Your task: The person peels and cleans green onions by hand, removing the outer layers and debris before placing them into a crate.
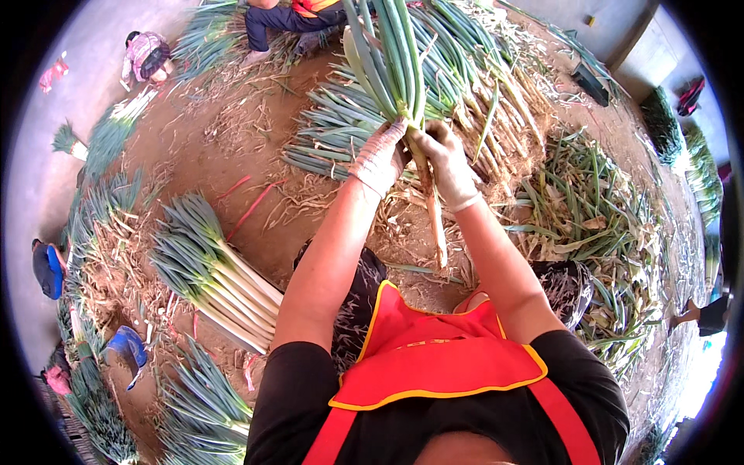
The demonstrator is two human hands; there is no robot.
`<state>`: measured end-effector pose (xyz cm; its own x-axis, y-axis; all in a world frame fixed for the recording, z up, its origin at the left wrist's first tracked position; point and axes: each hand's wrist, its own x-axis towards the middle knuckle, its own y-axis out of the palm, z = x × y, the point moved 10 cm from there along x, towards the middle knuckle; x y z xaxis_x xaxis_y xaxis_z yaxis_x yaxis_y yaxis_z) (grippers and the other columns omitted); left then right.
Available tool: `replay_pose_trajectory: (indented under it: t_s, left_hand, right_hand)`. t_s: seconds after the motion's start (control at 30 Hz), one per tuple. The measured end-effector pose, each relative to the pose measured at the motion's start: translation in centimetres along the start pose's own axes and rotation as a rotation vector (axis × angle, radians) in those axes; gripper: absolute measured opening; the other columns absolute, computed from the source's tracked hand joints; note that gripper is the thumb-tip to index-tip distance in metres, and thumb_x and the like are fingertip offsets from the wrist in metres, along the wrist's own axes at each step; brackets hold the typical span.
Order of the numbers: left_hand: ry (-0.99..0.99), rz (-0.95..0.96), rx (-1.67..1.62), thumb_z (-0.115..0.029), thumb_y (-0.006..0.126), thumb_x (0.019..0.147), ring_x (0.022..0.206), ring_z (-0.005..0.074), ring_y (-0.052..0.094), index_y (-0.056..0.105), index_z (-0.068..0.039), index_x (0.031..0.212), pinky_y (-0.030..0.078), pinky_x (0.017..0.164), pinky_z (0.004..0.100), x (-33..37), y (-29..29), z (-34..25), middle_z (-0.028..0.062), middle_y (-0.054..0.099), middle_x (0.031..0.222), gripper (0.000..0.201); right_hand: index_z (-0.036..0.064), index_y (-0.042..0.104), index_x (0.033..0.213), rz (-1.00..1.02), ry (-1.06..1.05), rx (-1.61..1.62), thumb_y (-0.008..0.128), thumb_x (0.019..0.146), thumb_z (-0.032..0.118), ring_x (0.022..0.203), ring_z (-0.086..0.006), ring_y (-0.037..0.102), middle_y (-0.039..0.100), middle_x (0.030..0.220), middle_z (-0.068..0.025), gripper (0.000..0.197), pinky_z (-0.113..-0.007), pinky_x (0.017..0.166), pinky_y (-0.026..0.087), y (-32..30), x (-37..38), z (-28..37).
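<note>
A long green onion [401, 74] stands upright in front of me, its green leaves up and its brownish, unpeeled stalk hanging down between my forearms. My left hand [381, 159], in a pale glove, is closed round it just below the leaves. On the other side, my right hand [447, 161], also in a pale glove, pinches it at the same height; its fingertips are partly hidden. Just beyond my hands lies a big heap of unpeeled green onions [496, 101]. Left of my arm rests a pile of cleaned green onions [225, 275] with white stalks.
Stripped leaves [589, 209] are heaped to my right. More green onions [205, 407] lie at the lower left, near a blue object [128, 346]. Red strips [254, 203] are on the littered dirt floor. Other people [147, 58] crouch at the far side.
</note>
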<state>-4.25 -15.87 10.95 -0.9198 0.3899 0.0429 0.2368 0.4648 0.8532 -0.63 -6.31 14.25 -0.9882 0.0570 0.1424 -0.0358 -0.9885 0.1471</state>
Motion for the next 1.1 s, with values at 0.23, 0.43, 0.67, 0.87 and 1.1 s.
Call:
replay_pose_trajectory:
  t_s: [0.23, 0.43, 0.67, 0.87, 1.1]
  left_hand:
    - [0.14, -0.14, -0.014, -0.022, 0.067, 0.086, 0.086, 0.0222, 0.06, 0.06, -0.009, 0.108, 0.052, 0.078, 0.0368, -0.1, -2.0, -3.1, 0.008, 0.064, 0.097, 0.027]
    - [0.209, -0.129, -0.044, -0.027, 0.064, 0.088, 0.094, 0.0272, 0.061, 0.053, -0.003, 0.116, 0.051, 0.09, 0.0468, -0.7, -3.7, -6.6, 0.0121, 0.06, 0.104, 0.039]
    - [0.232, -0.196, -0.12, -0.035, 0.058, 0.09, 0.088, 0.0262, 0.062, 0.056, -0.005, 0.111, 0.053, 0.085, 0.0427, -0.6, -5.9, -7.8, 0.0107, 0.063, 0.093, 0.036]
    - [0.149, -0.099, -0.187, -0.032, 0.051, 0.094, 0.086, 0.0286, 0.062, 0.053, 0.0, 0.107, 0.052, 0.085, 0.0439, 0.5, -4.7, -6.0, 0.0134, 0.063, 0.092, 0.035]
    - [-0.292, 0.245, 1.387, -0.027, 0.057, 0.087, 0.064, 0.0195, 0.061, 0.063, -0.003, 0.08, 0.051, 0.067, 0.0339, -1.4, -2.6, 5.6, 0.0085, 0.063, 0.069, 0.026]
  right_hand:
    - [-0.0013, 0.063, 0.094, 0.119, 0.001, -0.253, 0.068, 0.085, 0.026, 0.071, -0.0112, 0.054, 0.063, 0.079, -0.0065, 0.029, -0.027, 0.066, 0.046, 0.8, 0.4, -2.9]
    - [-0.0001, 0.063, 0.104, 0.245, 0.479, -0.349, 0.059, 0.091, 0.027, 0.072, -0.0124, 0.059, 0.064, 0.079, -0.0066, 0.03, -0.028, 0.063, 0.049, -2.2, -14.2, -13.2]
    - [0.0038, 0.054, 0.12, 0.19, 0.569, -0.253, 0.057, 0.091, 0.044, 0.089, -0.0251, 0.062, 0.062, 0.114, -0.0119, 0.05, -0.036, 0.078, 0.049, -6.3, -16.0, -15.5]
    - [0.0011, 0.054, 0.111, -0.006, 0.215, -0.168, 0.052, 0.096, 0.029, 0.05, -0.0057, 0.04, 0.049, 0.067, 0.0019, 0.031, -0.021, 0.044, 0.033, 1.8, -12.4, -3.1]
    - [-0.0042, 0.058, 0.105, -0.156, -0.21, -0.485, 0.055, 0.095, 0.029, 0.059, -0.0123, 0.052, 0.059, 0.07, -0.0086, 0.034, -0.03, 0.053, 0.045, -1.4, -7.8, 2.5]
